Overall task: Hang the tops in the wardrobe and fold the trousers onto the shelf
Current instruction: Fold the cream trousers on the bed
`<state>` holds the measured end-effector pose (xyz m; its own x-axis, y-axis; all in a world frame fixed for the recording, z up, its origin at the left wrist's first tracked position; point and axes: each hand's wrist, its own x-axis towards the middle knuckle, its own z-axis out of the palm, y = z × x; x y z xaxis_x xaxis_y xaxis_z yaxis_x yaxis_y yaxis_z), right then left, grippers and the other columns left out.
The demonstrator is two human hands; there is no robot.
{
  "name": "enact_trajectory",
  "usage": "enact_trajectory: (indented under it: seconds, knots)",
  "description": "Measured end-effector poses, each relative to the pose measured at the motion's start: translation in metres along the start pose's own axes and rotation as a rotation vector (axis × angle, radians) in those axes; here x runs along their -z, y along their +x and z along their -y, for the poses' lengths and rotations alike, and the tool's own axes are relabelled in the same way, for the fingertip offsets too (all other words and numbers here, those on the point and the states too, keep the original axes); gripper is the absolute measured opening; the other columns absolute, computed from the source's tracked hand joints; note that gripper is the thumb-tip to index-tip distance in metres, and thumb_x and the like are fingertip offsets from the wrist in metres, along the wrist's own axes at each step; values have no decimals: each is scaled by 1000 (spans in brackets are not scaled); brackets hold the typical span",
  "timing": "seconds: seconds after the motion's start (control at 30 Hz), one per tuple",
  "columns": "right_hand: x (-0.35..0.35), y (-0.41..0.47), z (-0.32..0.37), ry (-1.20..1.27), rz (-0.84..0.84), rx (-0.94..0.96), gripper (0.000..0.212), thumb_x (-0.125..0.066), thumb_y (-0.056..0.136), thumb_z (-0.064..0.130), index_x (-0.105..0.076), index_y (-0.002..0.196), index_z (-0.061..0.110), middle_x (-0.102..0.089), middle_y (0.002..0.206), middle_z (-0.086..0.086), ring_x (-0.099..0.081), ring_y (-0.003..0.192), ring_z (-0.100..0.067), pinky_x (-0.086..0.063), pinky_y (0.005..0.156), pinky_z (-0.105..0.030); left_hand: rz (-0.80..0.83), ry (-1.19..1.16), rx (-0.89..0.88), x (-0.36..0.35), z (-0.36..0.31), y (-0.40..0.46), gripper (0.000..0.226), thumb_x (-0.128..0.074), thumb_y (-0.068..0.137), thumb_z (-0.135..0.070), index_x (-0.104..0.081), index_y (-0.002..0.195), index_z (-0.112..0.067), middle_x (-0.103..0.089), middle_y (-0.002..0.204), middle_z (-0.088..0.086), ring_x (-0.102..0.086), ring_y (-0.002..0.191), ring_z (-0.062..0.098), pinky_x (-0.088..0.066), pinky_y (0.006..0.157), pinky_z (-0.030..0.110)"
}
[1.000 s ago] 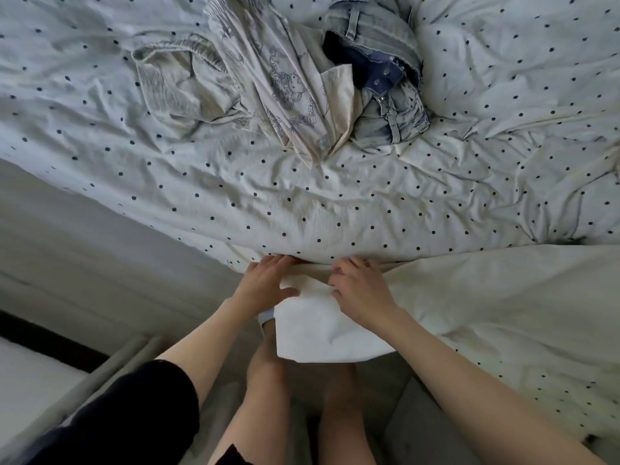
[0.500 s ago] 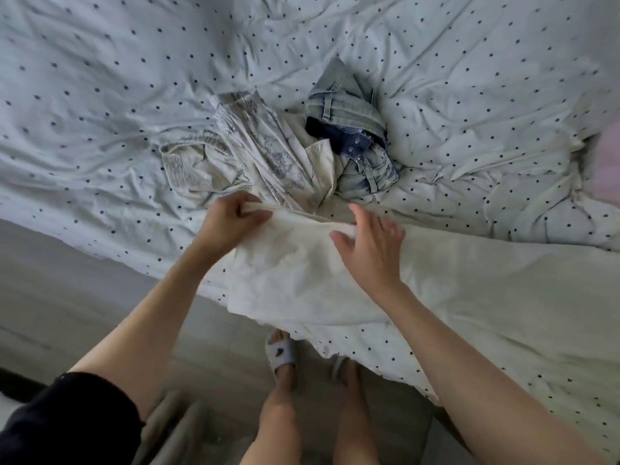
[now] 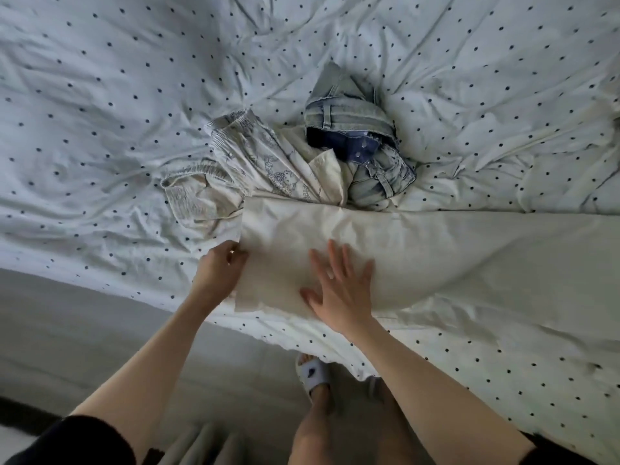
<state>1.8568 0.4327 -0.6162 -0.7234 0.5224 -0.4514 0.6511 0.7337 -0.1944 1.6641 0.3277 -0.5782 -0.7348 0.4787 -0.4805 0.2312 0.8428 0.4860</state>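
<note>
The fingers of the left hand (image 3: pixel 219 270) are curled together, pinching the left edge of the cream trousers (image 3: pixel 419 256), which lie spread flat across the near side of the bed (image 3: pixel 100 112), running off to the right. To the right of that, the right hand (image 3: pixel 339 290) lies palm down on the same cloth, its fingers (image 3: pixel 335 260) straight and spread apart, pressing the fabric against the dotted sheet. Just beyond the trousers' far edge, and touching it, sits a crumpled pile: on the left a pale printed top (image 3: pixel 241 169) with a gathered, ruffled edge and a faint blue drawing on it, too small to make out, and on the right a bunched pair of light-wash jeans (image 3: pixel 362 135) with the darker inside of the waistband showing. No brand, label or writing can be read on any of them. Below the bed edge is a grey floor (image 3: pixel 84 330), and one foot in a white slipper (image 3: pixel 313 372) shows between the two forearms. A black sleeve (image 3: pixel 77 441) covers the left upper arm at the bottom left corner.
</note>
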Motion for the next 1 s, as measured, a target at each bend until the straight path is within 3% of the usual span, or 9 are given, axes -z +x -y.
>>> enact_trajectory:
  seconds: [0.17, 0.27, 0.33, 0.5, 0.67, 0.77, 0.83, 0.9, 1.0]
  knots:
    - [15, 7, -4, 177, 52, 0, 63, -39, 94, 48, -17, 149, 26, -5, 159, -4, -9, 145, -25, -8, 110, -58, 59, -21, -187, 22, -51, -13, 9, -55, 91, -13, -59, 92, -4, -61, 80, 7, -57, 74, 22, -39, 63, 29]
    - [46, -10, -20, 923, -4, -242, 36, -43, 98, 28, -52, 131, 15, -40, 147, -9, -44, 127, -19, -32, 103, -30, 211, -197, -245, 16, -99, -34, 5, -49, 94, -12, -53, 97, -9, -58, 73, 4, -56, 45, 9, -46, 44, 21]
    - [71, -32, -46, 1431, -114, -524, 20, -47, 98, 23, -65, 105, 19, -61, 126, -8, -59, 106, -20, -43, 91, -31, 352, -255, -260, -1, -134, -49, 6, -47, 95, -12, -50, 100, -13, -55, 72, 2, -53, 37, 5, -45, 39, 20]
    - [102, -78, -132, 1784, -174, -672, 35, -38, 99, 37, -59, 114, 13, -67, 109, -4, -64, 95, -19, -49, 84, -38, 378, -115, -456, -75, -204, -86, 13, -50, 93, -14, -57, 104, -16, -59, 79, -9, -56, 68, 12, -49, 74, 32]
    - [93, -82, -176, 1532, -297, -694, 31, -40, 100, 29, -54, 122, 12, -56, 128, -9, -56, 112, -21, -43, 100, -40, 632, -6, -520, -148, -205, -101, 27, -44, 96, -7, -61, 117, -8, -69, 105, 7, -61, 105, 20, -41, 94, 23]
    - [78, -90, -171, 888, -492, -432, 35, -42, 100, 15, -49, 133, 4, -49, 138, -12, -44, 129, -23, -33, 108, -30, 303, -151, -414, -154, -180, -101, 30, -45, 90, 6, -64, 111, -6, -67, 99, 8, -62, 95, 24, -45, 85, 26]
    - [71, -87, -157, 631, -570, -183, 35, -49, 94, 8, -53, 127, 0, -52, 133, -16, -47, 125, -29, -38, 105, -37, -2, -164, -385, -147, -160, -95, 28, -46, 88, 8, -62, 108, -4, -63, 97, 10, -60, 88, 28, -48, 78, 36]
    - [68, -75, -145, 624, -556, -92, 44, -55, 89, 12, -49, 131, 1, -49, 136, -15, -45, 127, -29, -39, 104, -40, -178, -154, -345, -135, -147, -82, 25, -48, 88, 6, -58, 109, -3, -58, 99, 10, -56, 86, 29, -48, 75, 42]
    - [77, -42, -147, 1037, -482, -366, 72, -66, 87, 22, -26, 143, 1, -39, 141, -15, -39, 131, -25, -34, 106, -32, -147, -96, -393, -115, -151, -49, 46, -44, 81, 15, -49, 124, -3, -53, 112, 12, -52, 99, 24, -46, 87, 40]
